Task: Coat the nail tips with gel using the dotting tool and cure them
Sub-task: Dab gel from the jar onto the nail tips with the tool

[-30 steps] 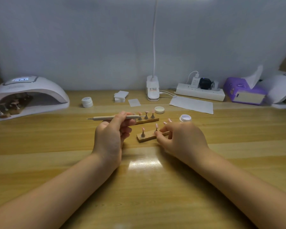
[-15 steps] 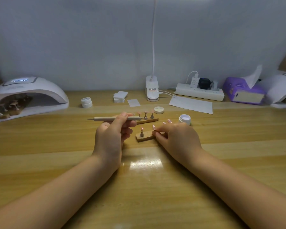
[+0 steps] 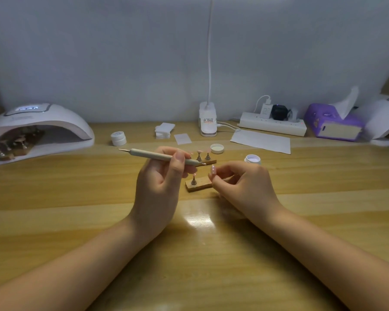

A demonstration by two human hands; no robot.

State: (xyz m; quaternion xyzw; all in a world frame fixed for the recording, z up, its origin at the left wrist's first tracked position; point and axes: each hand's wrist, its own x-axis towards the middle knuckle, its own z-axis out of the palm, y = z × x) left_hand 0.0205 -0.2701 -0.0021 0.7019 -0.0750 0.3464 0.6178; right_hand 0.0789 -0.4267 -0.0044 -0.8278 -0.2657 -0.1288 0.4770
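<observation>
Head view: left hand (image 3: 160, 187) pinching dotting tool (image 3: 164, 156) mid-shaft, hovering above table (image 3: 76, 209). Right hand (image 3: 243, 187) fingers curling, pinching nail tip (image 3: 213, 169) beside wooden holder (image 3: 200, 184). Tip looking light, brittle, slippery; gripping by edges seeming best.

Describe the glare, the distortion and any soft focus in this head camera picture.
Head view: a bright glare patch sits on the wooden table between the wrists; the wide lens bows the table's far edge; the nail tips in the lamp at left look soft.
</observation>
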